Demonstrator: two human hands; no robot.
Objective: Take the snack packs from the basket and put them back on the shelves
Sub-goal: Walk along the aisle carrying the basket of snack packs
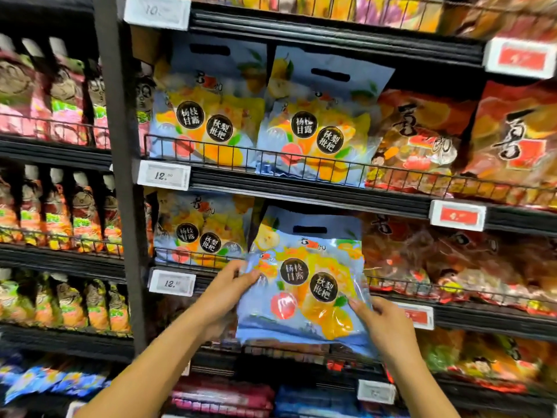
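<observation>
I hold a light-blue snack pack (pixel 304 282) with fruit pictures and two black round labels up in front of the lower shelf (pixel 331 203). My left hand (pixel 229 292) grips its left edge. My right hand (pixel 382 319) pinches its lower right edge. The pack's top reaches under the shelf board, to the right of an identical pack (pixel 199 233) standing behind the wire rail. Two more of the same packs (pixel 208 116) (pixel 319 128) stand on the shelf above. The basket is out of view.
Red-orange snack bags (pixel 422 140) fill the shelves to the right. Pink and orange packs (pixel 60 104) line the left bay beyond a dark upright post (pixel 120 146). Price tags (pixel 164 175) are clipped to the shelf edges. Wire rails (pixel 271 159) front each shelf.
</observation>
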